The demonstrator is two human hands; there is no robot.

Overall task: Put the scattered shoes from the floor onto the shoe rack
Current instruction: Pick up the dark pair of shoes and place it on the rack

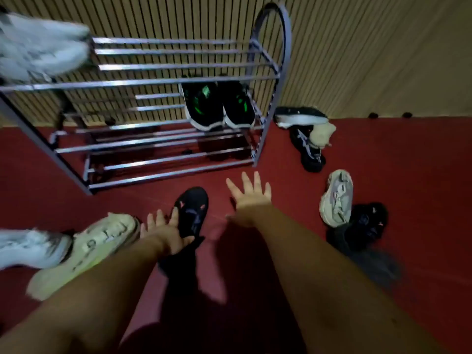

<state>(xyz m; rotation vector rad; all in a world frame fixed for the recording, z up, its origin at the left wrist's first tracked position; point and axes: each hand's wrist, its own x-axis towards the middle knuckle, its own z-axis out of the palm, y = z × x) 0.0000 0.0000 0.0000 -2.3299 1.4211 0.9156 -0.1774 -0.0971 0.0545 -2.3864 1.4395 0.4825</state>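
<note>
A metal shoe rack (163,83) stands against the slatted wall. A black-and-green pair (219,106) sits on its middle shelf, and a white pair (38,44) lies on the top shelf at the left. On the red floor lies a black shoe with pink marks (192,210). My left hand (163,231) reaches down with straight fingers and touches that shoe's left side. My right hand (249,194) hovers with fingers spread over bare floor to its right, holding nothing. A cream shoe (84,251) and a white shoe (30,247) lie at the left.
To the right of the rack lie a black shoe on its side (301,116), another black shoe (310,152) and a beige lump (323,135). Further right on the floor are a grey shoe (337,198) and a black shoe with pink marks (367,223).
</note>
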